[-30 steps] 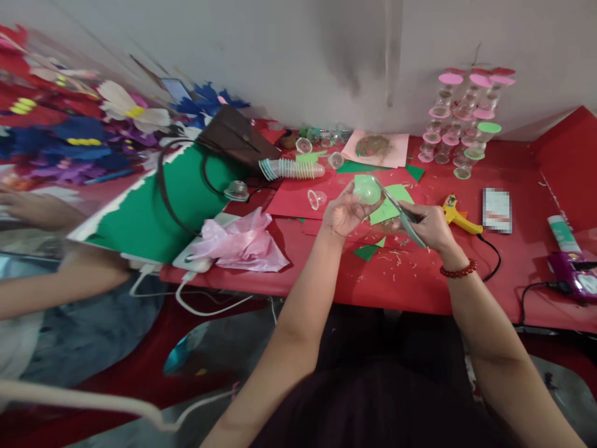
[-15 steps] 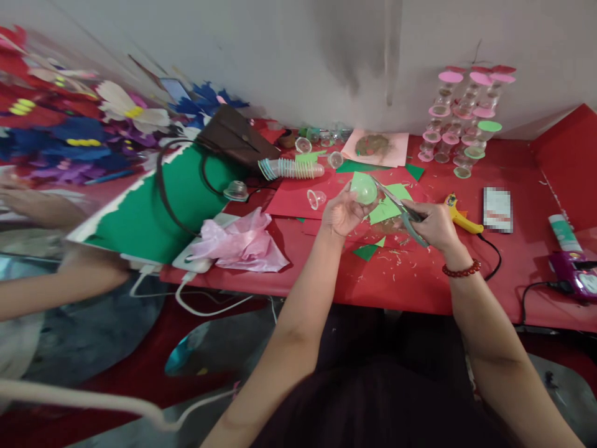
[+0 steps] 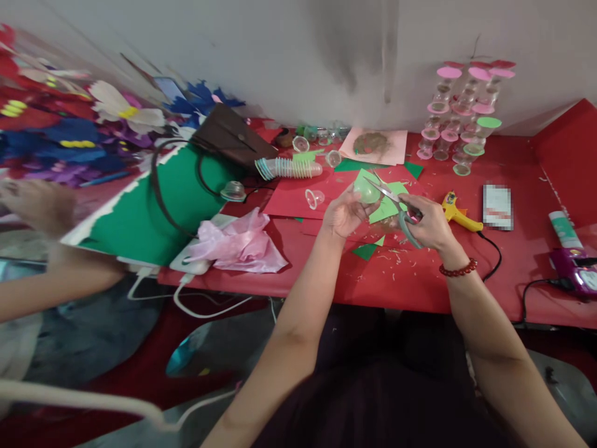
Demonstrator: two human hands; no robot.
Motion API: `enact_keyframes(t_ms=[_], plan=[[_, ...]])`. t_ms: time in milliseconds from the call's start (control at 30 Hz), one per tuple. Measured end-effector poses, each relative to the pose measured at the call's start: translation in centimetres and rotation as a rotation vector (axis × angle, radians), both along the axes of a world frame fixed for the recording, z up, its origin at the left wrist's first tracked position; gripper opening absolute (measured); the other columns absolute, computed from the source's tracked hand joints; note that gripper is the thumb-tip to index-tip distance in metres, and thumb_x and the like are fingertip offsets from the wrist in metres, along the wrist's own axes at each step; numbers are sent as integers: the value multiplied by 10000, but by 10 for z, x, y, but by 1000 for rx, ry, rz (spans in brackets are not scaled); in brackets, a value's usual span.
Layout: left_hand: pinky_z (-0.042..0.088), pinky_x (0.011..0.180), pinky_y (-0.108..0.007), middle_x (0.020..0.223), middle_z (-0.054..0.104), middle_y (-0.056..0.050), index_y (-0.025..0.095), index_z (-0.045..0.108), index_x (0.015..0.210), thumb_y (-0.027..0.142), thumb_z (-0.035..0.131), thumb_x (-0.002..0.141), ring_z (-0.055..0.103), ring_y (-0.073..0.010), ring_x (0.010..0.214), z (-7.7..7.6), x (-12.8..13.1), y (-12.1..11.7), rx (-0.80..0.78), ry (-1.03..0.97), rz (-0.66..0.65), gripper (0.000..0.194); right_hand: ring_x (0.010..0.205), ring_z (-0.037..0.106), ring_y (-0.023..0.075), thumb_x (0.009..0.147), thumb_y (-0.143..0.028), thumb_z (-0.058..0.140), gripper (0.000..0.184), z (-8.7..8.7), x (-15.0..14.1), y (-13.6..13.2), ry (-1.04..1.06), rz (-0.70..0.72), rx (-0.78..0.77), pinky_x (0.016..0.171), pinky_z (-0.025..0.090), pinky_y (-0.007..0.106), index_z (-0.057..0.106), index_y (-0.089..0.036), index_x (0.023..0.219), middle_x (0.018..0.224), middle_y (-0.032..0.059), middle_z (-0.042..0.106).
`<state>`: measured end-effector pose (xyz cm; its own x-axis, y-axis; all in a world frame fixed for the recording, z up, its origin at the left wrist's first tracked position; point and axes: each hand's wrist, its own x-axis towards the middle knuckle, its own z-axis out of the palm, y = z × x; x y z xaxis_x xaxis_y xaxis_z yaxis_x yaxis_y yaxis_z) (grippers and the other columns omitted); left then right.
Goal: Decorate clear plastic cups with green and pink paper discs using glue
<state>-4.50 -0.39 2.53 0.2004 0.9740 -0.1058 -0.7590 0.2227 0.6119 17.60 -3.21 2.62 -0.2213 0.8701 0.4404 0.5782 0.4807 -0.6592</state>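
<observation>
My left hand [image 3: 344, 213] is closed around a clear plastic cup [image 3: 368, 194] that has light green paper [image 3: 362, 179] against its rim. In my right hand [image 3: 430, 221] is a pair of scissors [image 3: 394, 198], its blades spread apart at the right edge of that paper. Another light green sheet [image 3: 385, 208] lies just below the blades on the red table. Small paper trimmings [image 3: 387, 261] are scattered beneath my hands, around a dark green scrap [image 3: 364, 251]. The fingertips of my left hand are partly hidden by the cup.
A yellow glue gun [image 3: 459, 211] lies right of my right hand. Beyond stand columns of joined clear cups [image 3: 448, 127] with pink discs. To the left are stacked cups [image 3: 291, 169], a pink plastic bag [image 3: 240, 242] and a brown bag [image 3: 233, 140]. Another person's hand [image 3: 35, 202] shows at far left.
The scissors have turned and their blades have opened at the green paper. My left hand has turned the cup slightly. The other person's hand at far left has shifted.
</observation>
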Motion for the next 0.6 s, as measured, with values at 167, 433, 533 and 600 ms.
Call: enact_keyframes(t_ms=[167, 433, 533, 600], plan=[[608, 1098, -461, 758, 780, 23, 251, 708, 1256, 150, 719, 829, 810, -197, 777, 2, 3, -3, 13, 8, -9, 439, 715, 651, 206, 831, -616, 769, 630, 0, -2, 1, 30, 2, 9, 727, 560, 365, 827, -149, 1250, 942, 109, 813], [618, 1088, -469, 725, 759, 15, 241, 727, 1121, 130, 711, 788, 809, -216, 784, -8, 1, 1, 35, -11, -20, 352, 657, 589, 170, 826, -573, 796, 572, 0, -3, -2, 46, -18, -1, 660, 506, 323, 847, -172, 1231, 792, 53, 752], [629, 1051, -453, 795, 781, 5, 261, 703, 1247, 164, 746, 783, 824, -239, 858, -7, -1, 1, 57, 18, -37, 476, 650, 593, 166, 840, -540, 790, 527, 1, -3, -2, 45, -14, -12, 650, 508, 311, 855, -186, 1225, 771, 43, 755], [637, 1015, -443, 842, 794, -6, 264, 696, 1276, 170, 745, 780, 825, -250, 884, -7, -1, 1, 61, 33, -39, 507, 649, 602, 164, 837, -528, 792, 526, 2, -2, -2, 49, -7, -24, 650, 520, 307, 858, -179, 1225, 798, 52, 782]])
